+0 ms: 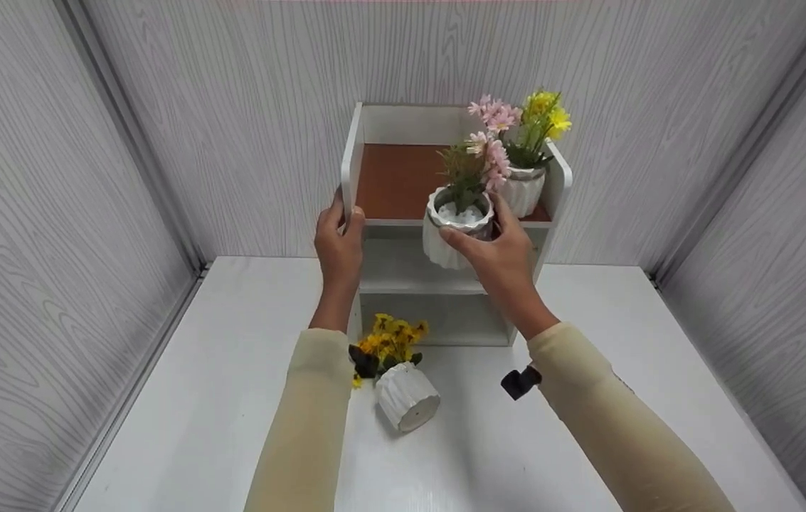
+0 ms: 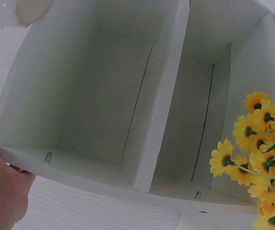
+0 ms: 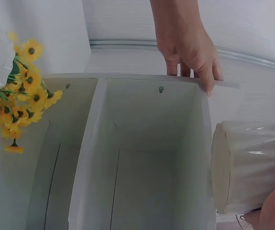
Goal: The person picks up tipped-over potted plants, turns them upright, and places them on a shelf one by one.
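Note:
My right hand [image 1: 506,259] grips a white fluted flowerpot with pink flowers [image 1: 445,245], held in front of the top of a small white shelf unit [image 1: 420,288]. In the right wrist view this pot [image 3: 252,163] shows its base, with part of the hand at the edge. My left hand [image 1: 338,245] holds the left side panel of the shelf unit, thumb in front; the left wrist view shows the hand [image 2: 3,191] at that panel. A second pot with yellow flowers [image 1: 522,192] stands on the brown top at the right, partly behind the pink flowers.
A third white pot [image 1: 406,398] with orange-yellow flowers [image 1: 392,340] lies tipped over on the white table [image 1: 232,427], before the unit. Grey wood-patterned walls [image 1: 246,142] enclose the table at the back and both sides. A small black object [image 1: 520,382] sits by the right cuff.

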